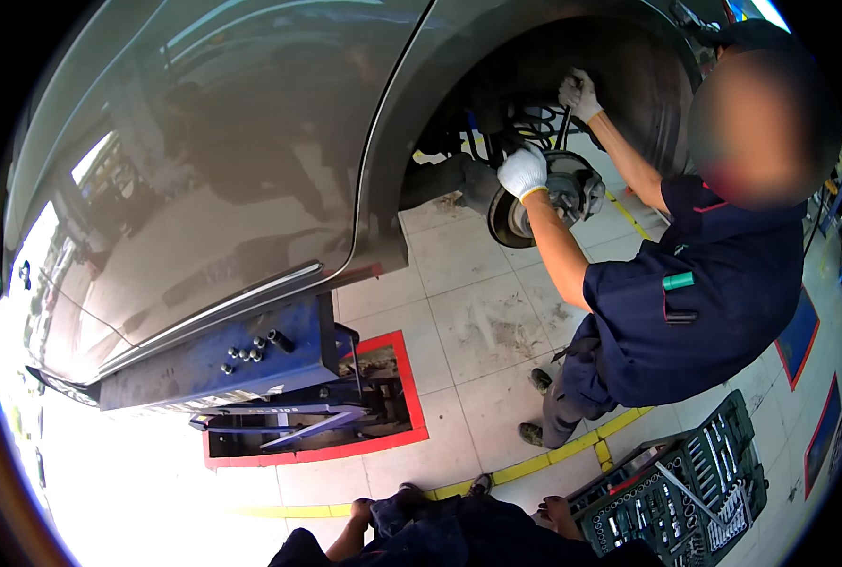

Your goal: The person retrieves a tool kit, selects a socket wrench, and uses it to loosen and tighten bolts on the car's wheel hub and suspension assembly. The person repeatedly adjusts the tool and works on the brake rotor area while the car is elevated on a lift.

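My left hand (360, 511) rests by my dark trouser leg at the lower edge; its fingers are too small and hidden to read. My right hand (557, 511) hangs loosely with its fingers a little apart, nothing visible in it, beside an opened tool case (586, 501). A co-worker in a dark blue uniform (714, 293) leans into the wheel arch of a grey-brown car (251, 123). One white-gloved hand (523, 172) of theirs is at the brake disc (508, 222); the other gloved hand (580, 94) grips a dark bar-like part above it.
A blue lift platform (289, 326) under the car sill bears several wheel nuts (241, 354) and a black socket (279, 340). Below it lies a red-edged floor pit (411, 397). Sockets and wrenches (723, 524) fill the case. A yellow line (534, 463) crosses the tiles.
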The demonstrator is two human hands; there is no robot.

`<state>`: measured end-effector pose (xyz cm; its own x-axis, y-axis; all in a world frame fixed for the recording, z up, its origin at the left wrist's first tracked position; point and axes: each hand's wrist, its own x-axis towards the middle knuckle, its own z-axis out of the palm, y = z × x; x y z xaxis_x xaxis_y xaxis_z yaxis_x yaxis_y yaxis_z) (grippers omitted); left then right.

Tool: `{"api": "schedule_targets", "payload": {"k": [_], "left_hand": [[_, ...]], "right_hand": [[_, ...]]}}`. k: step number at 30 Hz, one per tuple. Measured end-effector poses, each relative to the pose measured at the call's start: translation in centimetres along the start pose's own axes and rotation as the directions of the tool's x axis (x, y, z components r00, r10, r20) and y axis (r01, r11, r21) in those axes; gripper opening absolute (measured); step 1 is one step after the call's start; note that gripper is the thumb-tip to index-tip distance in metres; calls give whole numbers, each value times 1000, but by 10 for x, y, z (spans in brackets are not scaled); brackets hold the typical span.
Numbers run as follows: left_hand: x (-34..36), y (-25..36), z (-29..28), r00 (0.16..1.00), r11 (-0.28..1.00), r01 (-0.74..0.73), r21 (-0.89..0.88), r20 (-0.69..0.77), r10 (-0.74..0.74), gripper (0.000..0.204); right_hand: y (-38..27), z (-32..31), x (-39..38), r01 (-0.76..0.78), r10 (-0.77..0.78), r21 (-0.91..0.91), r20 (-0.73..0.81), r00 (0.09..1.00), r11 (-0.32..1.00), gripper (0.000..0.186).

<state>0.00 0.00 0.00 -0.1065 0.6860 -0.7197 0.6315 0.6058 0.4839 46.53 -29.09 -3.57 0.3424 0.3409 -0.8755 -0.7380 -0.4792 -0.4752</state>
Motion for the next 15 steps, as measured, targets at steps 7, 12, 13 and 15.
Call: {"api": "schedule_targets", "payload": {"k": [7,12,13,15], "left_hand": [[-8,11,14,1000,999,-27,44,6,26,25],[-9,24,4,999,992,-37,119,7,36,25],[-13,33,3,1000,989,-26,143,7,25,26],[-17,48,1,1000,984,-25,176,21,21,27]], "right_hand": [[-16,-7,-6,0,0,6,-7,1000,1000,14],[-18,0,-10,-34,34,23,9,999,999,4],[-17,0,-8,-29,29,22,11,1000,999,4],[-12,-3,0,15,-12,-28,109,994,999,9]]}}
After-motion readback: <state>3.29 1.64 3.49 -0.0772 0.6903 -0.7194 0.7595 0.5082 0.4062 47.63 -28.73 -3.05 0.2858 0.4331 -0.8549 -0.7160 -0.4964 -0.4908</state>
